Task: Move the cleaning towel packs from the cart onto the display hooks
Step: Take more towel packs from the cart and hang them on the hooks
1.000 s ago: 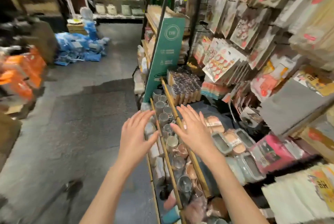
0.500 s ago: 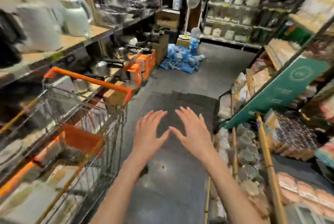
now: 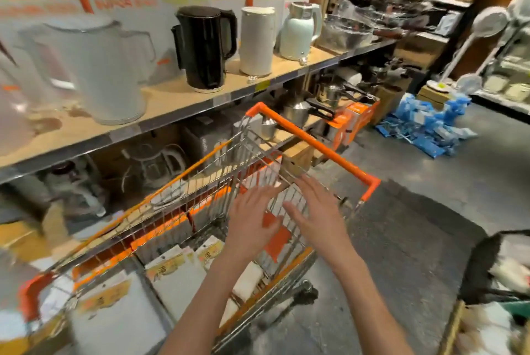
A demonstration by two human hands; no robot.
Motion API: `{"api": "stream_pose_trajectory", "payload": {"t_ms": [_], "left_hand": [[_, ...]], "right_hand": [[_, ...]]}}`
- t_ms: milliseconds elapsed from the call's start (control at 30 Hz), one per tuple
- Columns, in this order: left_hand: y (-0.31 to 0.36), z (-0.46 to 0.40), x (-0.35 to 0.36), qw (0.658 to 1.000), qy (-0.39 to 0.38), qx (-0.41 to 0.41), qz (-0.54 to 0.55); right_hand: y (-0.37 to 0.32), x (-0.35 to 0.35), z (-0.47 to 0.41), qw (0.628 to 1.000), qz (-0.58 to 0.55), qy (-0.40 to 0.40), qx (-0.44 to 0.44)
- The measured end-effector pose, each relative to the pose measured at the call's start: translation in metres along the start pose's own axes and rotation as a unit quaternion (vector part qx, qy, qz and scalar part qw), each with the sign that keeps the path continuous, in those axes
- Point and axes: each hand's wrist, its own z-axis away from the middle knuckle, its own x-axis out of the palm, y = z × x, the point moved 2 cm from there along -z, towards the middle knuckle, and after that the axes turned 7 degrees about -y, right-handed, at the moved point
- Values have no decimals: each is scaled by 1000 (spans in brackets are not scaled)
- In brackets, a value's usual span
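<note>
Head view: left hand (image 3: 252, 225) and right hand (image 3: 318, 220), fingers spread and empty, above the cart (image 3: 312, 139) holding towel packs (image 3: 175, 274).

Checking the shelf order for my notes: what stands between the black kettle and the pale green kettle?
In the head view, one tall white kettle stands between the black kettle and the pale green kettle, all upright on the wooden shelf.

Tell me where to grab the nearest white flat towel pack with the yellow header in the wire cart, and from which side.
Probably by its yellow header edge, coming straight down from above. The white flat towel pack stands nearly upright among others in the wire cart, so only top edges are exposed; the wire walls block the sides. Both the left hand and right hand hover open above it.
</note>
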Motion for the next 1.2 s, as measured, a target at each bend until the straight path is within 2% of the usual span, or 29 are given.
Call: {"api": "stream_pose_trajectory", "payload": {"t_ms": [167, 333, 567, 667, 900, 1033, 1200], "left_hand": [[-86, 20, -29, 995, 34, -93, -20], [-150, 54, -39, 978, 78, -195, -10], [-228, 82, -6, 940, 102, -327, 7], [-250, 78, 17, 930, 112, -350, 5], [-309, 60, 69, 909, 150, -388, 21], [-342, 66, 96, 893, 183, -410, 39], [-378, 94, 130, 899, 151, -410, 23]], "right_hand": [[-38, 63, -45, 995, -35, -78, -53], [-46, 135, -79, 979, -62, -174, -91], [-27, 243, -135, 946, -82, -299, -97], [-10, 289, -158, 931, -61, -346, -100], [32, 393, -192, 913, -42, -394, -100], [64, 454, -193, 907, -66, -413, -35], [89, 517, -194, 897, -98, -430, 21]]}}
